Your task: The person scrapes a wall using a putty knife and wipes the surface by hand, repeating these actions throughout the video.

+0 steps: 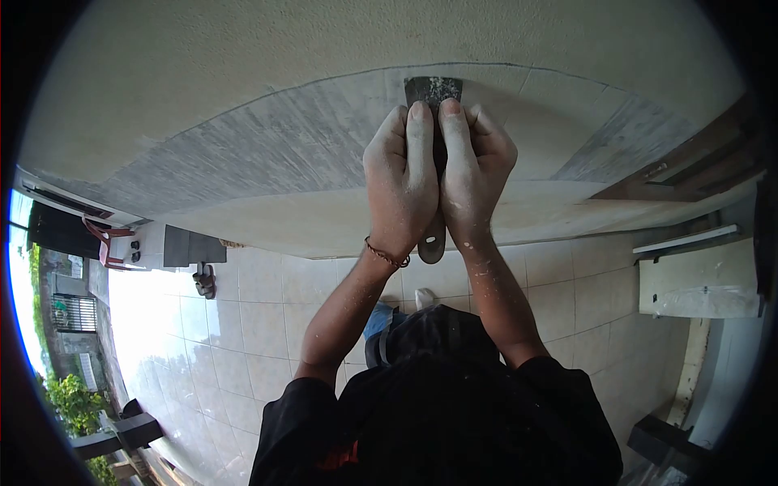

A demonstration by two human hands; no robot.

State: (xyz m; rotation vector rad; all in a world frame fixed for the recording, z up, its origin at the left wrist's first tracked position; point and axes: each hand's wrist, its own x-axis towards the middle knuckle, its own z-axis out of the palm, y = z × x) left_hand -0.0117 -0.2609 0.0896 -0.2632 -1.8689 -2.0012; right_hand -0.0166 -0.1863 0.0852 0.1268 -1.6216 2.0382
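Observation:
A putty knife (pixel 434 86) with a dark, white-flecked blade is held between my two hands, its blade against the wall (pixel 356 40). My left hand (pixel 399 174) is closed on it, thumb lying along the blade. Mirroring it, my right hand (pixel 476 170) grips from the other side with its thumb also on the blade. The end of the handle, with a hole in it, shows below my palms. White dust coats both hands. Around the blade runs a band of streaky grey wall (pixel 259 138), with smooth cream surface above it.
Pale floor tiles (pixel 259 324) lie below. At the left are a dark mat (pixel 182 247), a pair of sandals (pixel 204 281) and a red chair (pixel 107 240). To the right, a brown wooden frame (pixel 689 166) meets the wall, near a whitish panel (pixel 697 283).

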